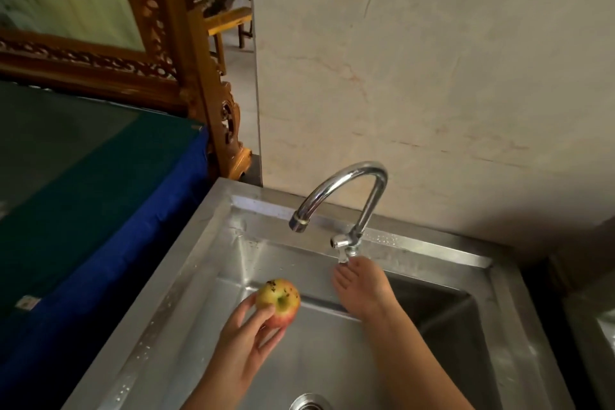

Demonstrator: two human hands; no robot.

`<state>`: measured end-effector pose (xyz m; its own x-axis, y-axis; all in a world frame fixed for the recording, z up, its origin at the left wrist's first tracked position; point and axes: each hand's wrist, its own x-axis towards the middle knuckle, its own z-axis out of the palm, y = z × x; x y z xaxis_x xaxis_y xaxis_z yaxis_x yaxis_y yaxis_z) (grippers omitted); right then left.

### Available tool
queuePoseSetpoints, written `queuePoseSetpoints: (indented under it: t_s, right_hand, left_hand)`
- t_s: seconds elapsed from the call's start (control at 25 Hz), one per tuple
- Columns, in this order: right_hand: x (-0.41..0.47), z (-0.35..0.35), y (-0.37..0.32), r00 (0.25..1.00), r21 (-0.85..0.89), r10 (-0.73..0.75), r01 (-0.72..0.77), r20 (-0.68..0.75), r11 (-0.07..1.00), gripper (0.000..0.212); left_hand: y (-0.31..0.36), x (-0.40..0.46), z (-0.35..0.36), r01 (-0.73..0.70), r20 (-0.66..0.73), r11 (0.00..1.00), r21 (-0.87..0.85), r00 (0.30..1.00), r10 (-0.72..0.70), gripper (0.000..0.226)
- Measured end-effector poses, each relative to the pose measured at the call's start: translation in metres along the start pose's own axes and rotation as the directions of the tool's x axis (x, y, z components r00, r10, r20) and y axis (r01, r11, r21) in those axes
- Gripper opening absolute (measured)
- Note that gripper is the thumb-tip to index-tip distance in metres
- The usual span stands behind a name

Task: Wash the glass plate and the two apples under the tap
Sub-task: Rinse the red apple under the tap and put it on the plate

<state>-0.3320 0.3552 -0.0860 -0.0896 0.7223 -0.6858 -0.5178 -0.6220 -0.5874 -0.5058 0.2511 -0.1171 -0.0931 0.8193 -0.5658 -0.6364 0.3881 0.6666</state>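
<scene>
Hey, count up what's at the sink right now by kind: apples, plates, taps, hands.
Apples: 1, the apple held in the left hand
Glass plates: 0 in view
Taps: 1, the tap
Hands: 2, with the right hand at the tap handle
Total: 4

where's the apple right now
In the head view the apple sits in the left hand over the sink, below and left of the tap spout.

Nothing I can read here — the small white label (27, 302) on the blue cloth (109, 253) beside my sink (186, 276) is too blurred to make out — no brands, no numbers.
</scene>
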Motion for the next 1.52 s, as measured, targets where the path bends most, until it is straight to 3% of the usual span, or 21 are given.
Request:
queuePoseSetpoints:
  t_s: [0.12,0.28,0.36,0.44,0.56,0.64,0.76,0.84,0.92,0.96,1.04,1.12,1.16,1.24,1.32,1.4,1.52]
  right_hand:
    - [0.007,0.017,-0.019,0.991,0.028,0.129,-0.128,-0.02,0.991,0.056]
    - [0.012,0.027,-0.047,0.982,0.027,0.159,-0.162,0.101,0.986,0.052]
    - [0.009,0.031,-0.043,0.988,-0.026,0.097,-0.094,0.124,0.995,0.051]
    - [0.005,0.024,-0.02,0.993,-0.246,0.022,0.007,0.116,0.969,0.045]
    - [-0.01,0.011,0.017,0.928,-0.469,0.02,0.169,0.372,0.867,0.039]
    - [-0.016,0.014,0.027,0.854,-0.438,0.019,0.248,0.52,0.864,0.043]
    - [-0.022,0.027,0.027,0.856,-0.395,-0.062,0.299,0.513,0.869,0.044]
    - [-0.022,0.03,0.024,0.856,-0.519,-0.149,0.428,0.494,0.739,0.043]
    - [-0.023,0.029,0.021,0.829,-0.674,-0.249,0.554,0.501,0.489,0.049]
    - [-0.025,0.028,0.019,0.809,-0.695,-0.286,0.588,0.513,0.415,0.053]
    - [-0.028,0.025,0.018,0.77,-0.652,-0.309,0.637,0.558,0.411,0.056]
    - [-0.03,0.024,0.023,0.728,-0.582,-0.3,0.678,0.617,0.449,0.051]
    - [-0.03,0.025,0.025,0.736,-0.542,-0.282,0.655,0.615,0.527,0.046]
    - [-0.03,0.03,0.025,0.816,-0.454,-0.175,0.468,0.551,0.758,0.036]
    - [-0.029,0.033,0.025,0.849,-0.412,-0.075,0.329,0.523,0.85,0.029]
    - [-0.028,0.034,0.028,0.847,-0.423,-0.125,0.38,0.517,0.822,0.03]
    - [-0.03,0.035,0.032,0.793,-0.459,-0.304,0.568,0.528,0.683,0.044]
  left_hand:
    - [0.006,0.006,0.004,-0.017,-0.001,1.0,0.023,1.0,0.017,0.042]
    - [0.013,0.012,0.014,-0.058,0.029,0.996,0.074,0.998,0.056,0.038]
    - [0.015,0.015,0.019,-0.076,0.036,0.995,0.069,0.997,0.073,0.038]
    - [0.018,0.016,0.023,-0.109,0.046,0.991,0.083,0.993,0.106,0.04]
    - [0.031,0.014,0.027,-0.234,0.089,0.947,0.219,0.971,0.22,0.051]
    - [0.041,0.013,0.025,-0.286,0.111,0.91,0.301,0.958,0.264,0.052]
    - [0.046,0.013,0.021,-0.208,0.131,0.947,0.243,0.975,0.181,0.049]
    - [0.043,0.011,0.019,-0.101,0.149,0.983,0.151,0.986,0.078,0.05]
    - [0.041,0.011,0.018,0.002,0.171,0.999,0.052,0.985,-0.011,0.055]
    - [0.042,0.01,0.02,0.047,0.17,0.999,0.007,0.984,-0.048,0.055]
    - [0.045,0.01,0.022,0.072,0.136,0.996,-0.046,0.989,-0.066,0.053]
    - [0.045,0.011,0.022,-0.004,0.11,1.0,-0.026,0.994,0.006,0.051]
    - [0.046,0.01,0.022,-0.069,0.109,0.997,0.023,0.992,0.066,0.051]
    - [0.05,0.006,0.021,-0.243,0.12,0.945,0.218,0.968,0.221,0.054]
    - [0.054,0.002,0.019,-0.365,0.173,0.842,0.398,0.931,0.322,0.054]
    - [0.055,-0.002,0.02,-0.36,0.21,0.847,0.392,0.931,0.298,0.055]
    - [0.057,-0.002,0.022,-0.156,0.167,0.943,0.294,0.98,0.11,0.058]
